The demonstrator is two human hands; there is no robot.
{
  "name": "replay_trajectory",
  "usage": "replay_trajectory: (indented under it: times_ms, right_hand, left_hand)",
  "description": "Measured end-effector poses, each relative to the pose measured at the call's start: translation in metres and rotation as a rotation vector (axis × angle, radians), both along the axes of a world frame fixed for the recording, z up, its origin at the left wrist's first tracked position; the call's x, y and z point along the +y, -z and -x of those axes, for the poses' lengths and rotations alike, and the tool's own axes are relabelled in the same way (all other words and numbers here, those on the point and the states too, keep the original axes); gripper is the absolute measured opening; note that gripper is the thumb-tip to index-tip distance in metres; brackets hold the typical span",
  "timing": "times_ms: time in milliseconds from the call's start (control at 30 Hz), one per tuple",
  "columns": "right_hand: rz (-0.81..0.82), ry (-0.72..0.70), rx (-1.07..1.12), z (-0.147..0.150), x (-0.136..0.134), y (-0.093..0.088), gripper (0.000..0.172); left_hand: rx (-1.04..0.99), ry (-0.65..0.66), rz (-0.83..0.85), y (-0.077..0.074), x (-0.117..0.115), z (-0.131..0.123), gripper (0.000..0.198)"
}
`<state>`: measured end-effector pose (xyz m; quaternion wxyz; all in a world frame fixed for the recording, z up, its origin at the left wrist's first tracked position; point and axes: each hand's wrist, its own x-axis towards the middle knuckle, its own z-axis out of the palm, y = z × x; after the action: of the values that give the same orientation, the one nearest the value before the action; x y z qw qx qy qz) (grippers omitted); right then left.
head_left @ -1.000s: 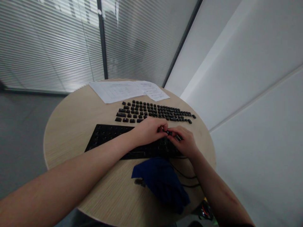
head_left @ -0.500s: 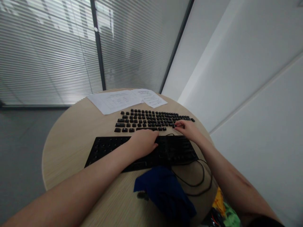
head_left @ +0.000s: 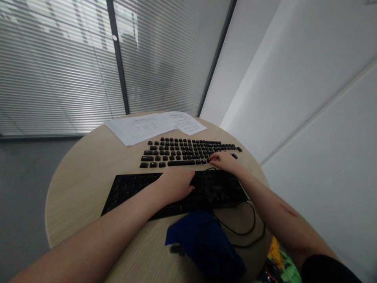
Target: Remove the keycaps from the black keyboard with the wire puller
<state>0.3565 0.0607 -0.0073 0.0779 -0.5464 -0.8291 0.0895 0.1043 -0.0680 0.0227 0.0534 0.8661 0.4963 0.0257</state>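
Note:
A black keyboard base (head_left: 126, 188) with its keycaps off lies across the table in front of me. My left hand (head_left: 176, 182) rests over its middle, fingers curled, with whatever is beneath them hidden. Behind the base, loose black keycaps are laid out in rows, including a long space bar (head_left: 181, 162). At the right of the nearest row, my right hand (head_left: 222, 160) pinches a small black keycap (head_left: 209, 160) between its fingertips, close to the tabletop. Another keycap (head_left: 234, 156) lies just beyond that hand, to its right.
Printed paper sheets (head_left: 141, 127) lie at the table's far side. A crumpled dark blue cloth (head_left: 203, 239) sits in front of the base, with a black cable (head_left: 255, 218) looping to its right. Yellow and green items (head_left: 275, 253) are below the table's right edge.
My right hand has shifted left along the nearest keycap row, uncovering a keycap to its right. My left hand stays over the base. The view has tilted slightly.

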Motion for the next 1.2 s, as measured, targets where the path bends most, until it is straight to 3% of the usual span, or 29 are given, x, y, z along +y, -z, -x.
replay_trajectory:
  times_ms: [267, 433, 500, 600, 700, 800, 933, 1100, 1200]
  right_hand:
    - [-0.040, -0.009, 0.012, 0.001, -0.003, -0.001, 0.023]
    - [-0.124, 0.002, 0.057, -0.004, -0.011, -0.014, 0.022]
    - [-0.224, 0.028, 0.190, -0.010, -0.019, -0.022, 0.025]
    - [-0.284, 0.048, 0.675, -0.020, -0.039, -0.035, 0.046]
    - [-0.069, -0.018, 1.098, -0.026, -0.070, -0.041, 0.063]
    - [0.224, -0.015, 1.252, -0.023, -0.101, -0.035, 0.061]
    - [0.475, -0.036, 1.285, -0.018, -0.121, -0.015, 0.047]
    - [0.587, -0.160, 1.200, -0.022, -0.122, 0.001, 0.044]
    - [0.569, -0.223, 1.150, -0.024, -0.122, 0.004, 0.040]
  left_hand:
    - [-0.021, 0.008, -0.003, 0.003, 0.002, 0.001, 0.027]
    - [-0.012, -0.002, 0.011, -0.002, 0.000, 0.001, 0.025]
    - [-0.009, -0.008, 0.014, -0.004, 0.000, 0.001, 0.024]
    - [0.007, -0.013, 0.031, -0.006, 0.000, 0.000, 0.025]
    - [0.016, -0.015, 0.031, -0.006, 0.001, -0.001, 0.027]
    - [0.022, 0.009, 0.027, -0.007, 0.002, -0.001, 0.027]
    - [0.015, 0.052, 0.045, -0.007, 0.002, -0.003, 0.026]
    - [0.019, 0.086, 0.077, -0.001, 0.007, -0.002, 0.027]
    - [0.018, 0.112, 0.077, 0.001, 0.010, -0.001, 0.027]
